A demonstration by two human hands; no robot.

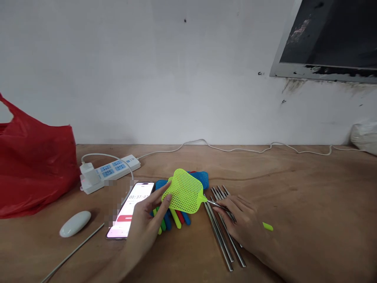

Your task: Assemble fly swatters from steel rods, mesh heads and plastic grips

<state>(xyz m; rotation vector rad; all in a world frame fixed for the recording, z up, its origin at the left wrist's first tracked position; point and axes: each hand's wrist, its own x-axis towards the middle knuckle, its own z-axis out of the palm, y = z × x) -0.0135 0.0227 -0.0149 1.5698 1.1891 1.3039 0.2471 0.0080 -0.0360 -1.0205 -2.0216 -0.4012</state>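
My left hand [149, 222] pinches the near edge of a yellow-green fly swatter head [184, 191], lifted a little above the wooden table. My right hand [243, 224] grips the thin metal rod that runs into the swatter head's right corner; the rod's green handle tip [267, 226] pokes out past the hand. Under the head lies a pile of blue, red and green swatter heads and handles [173, 218]. Several bare metal rods [220, 232] lie side by side beneath my right hand.
A phone [129, 210] showing a timer lies left of the pile. A white power strip [108, 173], a white mouse [75, 224] and a red plastic bag [32, 169] sit at the left. One loose metal rod [73, 253] lies near the front left. A white cable [235, 149] runs along the wall.
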